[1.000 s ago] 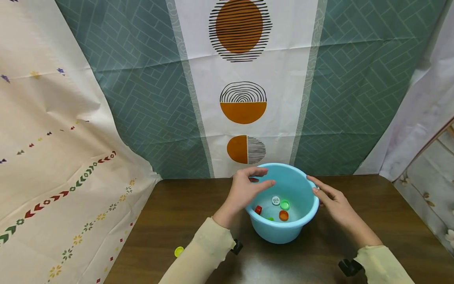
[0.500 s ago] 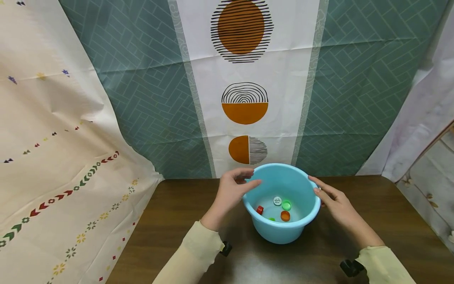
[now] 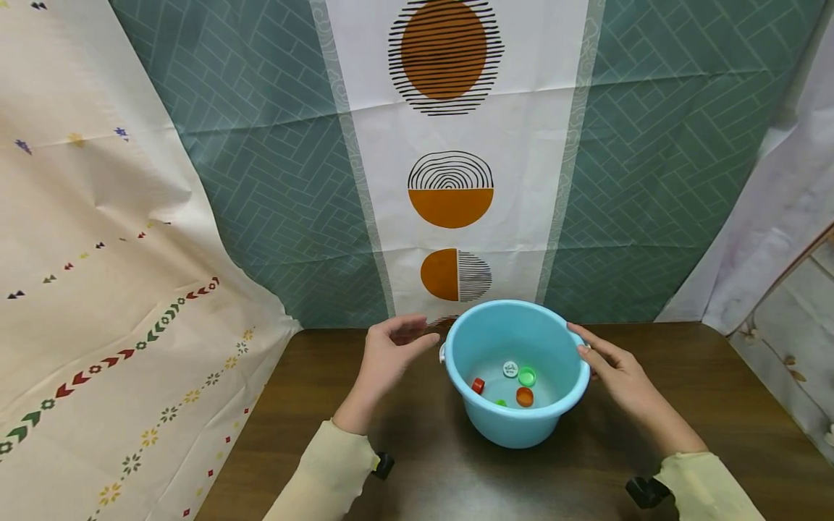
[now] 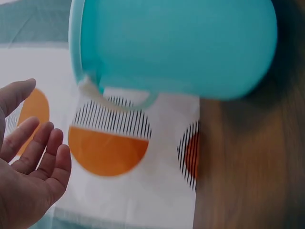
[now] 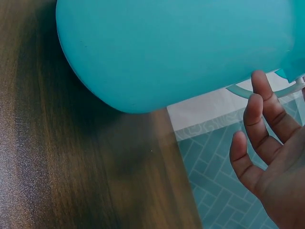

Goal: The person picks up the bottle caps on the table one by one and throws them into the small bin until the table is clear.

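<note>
A light blue bucket (image 3: pixel 517 427) stands upright on the dark wooden table. Inside lie several bottle caps, among them a white printed cap (image 3: pixel 510 369), a green cap (image 3: pixel 527 376), an orange cap (image 3: pixel 524 396) and a red cap (image 3: pixel 478 386). My right hand (image 3: pixel 612 373) holds the bucket's right rim; in the right wrist view its fingertips (image 5: pixel 259 76) reach the outer wall, while the thumb is out of that view. To the left of the bucket, my left hand (image 3: pixel 391 365) hovers with loosely bent fingers, apart from the rim and holding nothing.
The bucket's pale handle (image 4: pixel 112 104) hangs against its side. Behind the table (image 3: pixel 417 470) hangs a green and white patterned cloth (image 3: pixel 365 181). A cream patterned cloth (image 3: pixel 130 347) borders the left side, and a pale floral one (image 3: pixel 788 304) the right.
My left hand has moved left, from over the bucket's rim to beside it. The right hand stays on the rim. A yellow cap seen one second ago on the table is out of sight.
</note>
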Available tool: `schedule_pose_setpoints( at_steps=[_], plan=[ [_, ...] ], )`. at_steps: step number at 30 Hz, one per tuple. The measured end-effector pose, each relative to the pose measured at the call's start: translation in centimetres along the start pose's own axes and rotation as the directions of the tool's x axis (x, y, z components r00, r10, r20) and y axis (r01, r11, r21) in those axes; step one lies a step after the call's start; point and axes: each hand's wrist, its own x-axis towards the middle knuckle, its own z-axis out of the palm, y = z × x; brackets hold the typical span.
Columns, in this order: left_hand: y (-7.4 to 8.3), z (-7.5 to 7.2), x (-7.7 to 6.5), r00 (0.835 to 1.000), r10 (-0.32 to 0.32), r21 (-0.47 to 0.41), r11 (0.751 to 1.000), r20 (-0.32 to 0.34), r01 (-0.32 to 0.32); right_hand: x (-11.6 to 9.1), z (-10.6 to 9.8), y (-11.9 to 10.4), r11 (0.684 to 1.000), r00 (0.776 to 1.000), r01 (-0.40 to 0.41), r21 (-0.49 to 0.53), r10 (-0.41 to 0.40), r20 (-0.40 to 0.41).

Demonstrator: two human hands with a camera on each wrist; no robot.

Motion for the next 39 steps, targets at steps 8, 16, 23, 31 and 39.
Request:
schedule_pose_setpoints(
  at_steps=[8, 16, 23, 31, 39],
  plan=[
    [1.5, -4.5, -2.0, 0.995, -0.061, 0.062, 0.996, -0.075, 0.066, 0.0, -0.1, -0.1, 1.0, 1.0, -0.002, 0.018, 0.001, 0.011],
    [-4.0, -9.2, -3.2, 0.976, -0.106, 0.127, 0.983, -0.19, 0.132, 0.0, -0.2, -0.1, 1.0, 1.0, 0.009, 0.022, -0.009, 0.009],
    [-6.9, -12.7, -4.8, 0.959, -0.183, 0.245, 0.941, -0.215, 0.234, 0.0, -0.2, -0.1, 1.0, 1.0, 0.005, 0.021, -0.006, 0.014],
    [-9.0, -14.9, -6.2, 0.957, -0.29, 0.253, 0.927, 0.016, 0.276, -0.1, -0.3, -0.2, 1.0, 1.0, 0.004, 0.021, -0.004, 0.008],
    [-10.5, -16.4, -7.3, 0.876, -0.375, 0.271, 0.915, 0.303, 0.298, 0.0, -0.2, -0.1, 0.999, 1.0, 0.021, 0.026, -0.021, 0.015]
  ],
)
